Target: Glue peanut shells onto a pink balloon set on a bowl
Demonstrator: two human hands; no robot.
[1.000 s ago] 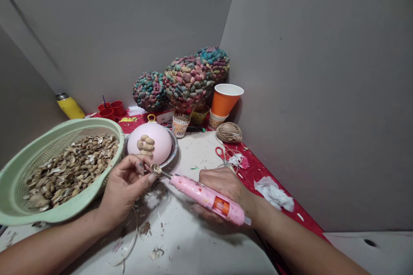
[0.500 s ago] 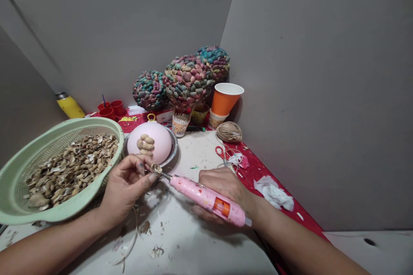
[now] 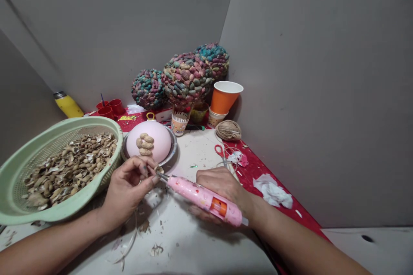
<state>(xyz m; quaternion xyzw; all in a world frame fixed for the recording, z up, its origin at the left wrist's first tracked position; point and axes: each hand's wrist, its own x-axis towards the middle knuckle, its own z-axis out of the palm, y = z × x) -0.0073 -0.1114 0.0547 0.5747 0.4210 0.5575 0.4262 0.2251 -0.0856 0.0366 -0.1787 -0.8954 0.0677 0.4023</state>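
Note:
Between thumb and fingers of my left hand (image 3: pixel 129 184) is a peanut shell (image 3: pixel 159 169), its hollow side facing the glue nozzle. My right hand (image 3: pixel 221 189) is wrapped round a pink hot glue gun (image 3: pixel 196 193), whose tip meets the edge of the shell. Just behind my left hand, a pale pink ball (image 3: pixel 161 139) with a yellow loop on top rests in a metal bowl (image 3: pixel 174 152). Several peanut shells (image 3: pixel 147 139) are stuck on its near face. A green colander (image 3: pixel 64 215) full of peanut shells stands left of my left hand.
At the back stand balls covered in painted shells (image 3: pixel 187 77), an orange cup (image 3: pixel 225 99), red cups (image 3: pixel 106 111) and a yellow bottle (image 3: pixel 68 105). Twine (image 3: pixel 228 130), red-handled scissors (image 3: pixel 219 150) and crumpled tissue (image 3: pixel 272 191) lie to the right. Shell scraps litter the white tabletop (image 3: pixel 190 249).
The peanut shell in my left hand has turned slightly, and its hollow shows more. The glue gun has shifted a little left. The whole view has moved slightly.

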